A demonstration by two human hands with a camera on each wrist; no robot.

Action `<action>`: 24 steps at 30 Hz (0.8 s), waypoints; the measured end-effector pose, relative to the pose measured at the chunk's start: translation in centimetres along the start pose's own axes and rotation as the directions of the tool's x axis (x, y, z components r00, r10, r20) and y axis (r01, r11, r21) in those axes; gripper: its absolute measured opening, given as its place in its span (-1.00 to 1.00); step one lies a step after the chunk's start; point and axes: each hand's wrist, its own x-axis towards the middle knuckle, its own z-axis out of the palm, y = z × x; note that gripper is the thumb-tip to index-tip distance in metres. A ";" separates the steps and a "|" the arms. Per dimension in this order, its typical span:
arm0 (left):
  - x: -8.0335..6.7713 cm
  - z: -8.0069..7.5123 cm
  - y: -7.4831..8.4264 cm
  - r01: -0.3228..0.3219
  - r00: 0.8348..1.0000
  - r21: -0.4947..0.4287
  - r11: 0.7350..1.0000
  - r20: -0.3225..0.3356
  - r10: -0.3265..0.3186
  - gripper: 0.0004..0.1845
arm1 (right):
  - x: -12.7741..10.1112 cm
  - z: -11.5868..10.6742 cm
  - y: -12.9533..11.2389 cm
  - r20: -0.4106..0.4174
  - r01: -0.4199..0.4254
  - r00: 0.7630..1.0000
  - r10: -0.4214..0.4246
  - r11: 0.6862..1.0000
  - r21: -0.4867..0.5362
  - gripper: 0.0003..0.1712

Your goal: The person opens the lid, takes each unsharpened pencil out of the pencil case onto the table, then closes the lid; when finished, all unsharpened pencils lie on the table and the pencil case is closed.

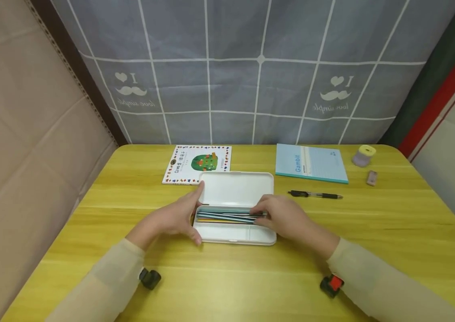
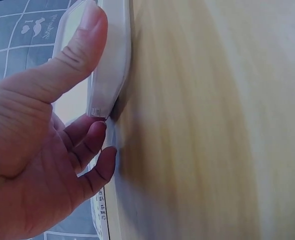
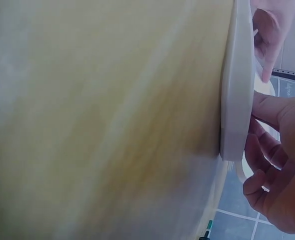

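Observation:
A white pencil case (image 1: 235, 189) lies with its lid folded back on the table. Inside, several pencils (image 1: 225, 218) lie lengthwise in the rear part, mostly dark bluish ones with a yellow one among them. My left hand (image 1: 175, 218) holds the case's left end, thumb at the front corner and a finger up by the lid. In the left wrist view the thumb (image 2: 85, 45) lies along the white wall. My right hand (image 1: 285, 217) reaches into the right end and pinches the pencils' ends between thumb and fingers; its fingertips are partly hidden by the case in the right wrist view.
Behind the case lies a white picture book (image 1: 199, 164) with a green figure. To the right are a light blue notebook (image 1: 312, 163), a black pen (image 1: 315, 195), a small eraser (image 1: 372, 178) and a yellow-topped container (image 1: 364, 155). A grey checked curtain (image 1: 235, 85) hangs behind the table.

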 end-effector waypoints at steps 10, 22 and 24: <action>0.0 -0.1 0.2 0.021 1.000 0.020 1.000 0.006 -0.022 0.75 | 0.1 0.2 -0.7 0.007 -0.030 1.000 0.030 0.997 -0.072 -0.87; -0.1 0.0 0.2 0.020 1.000 -0.016 1.000 0.015 -0.020 0.75 | 0.7 0.2 -2.0 0.058 -0.178 0.982 0.181 0.982 -0.058 -0.90; -0.2 0.0 0.3 0.016 1.000 -0.030 0.999 0.018 -0.015 0.75 | 0.6 0.2 -1.9 0.056 -0.185 0.981 0.187 0.982 -0.036 -0.92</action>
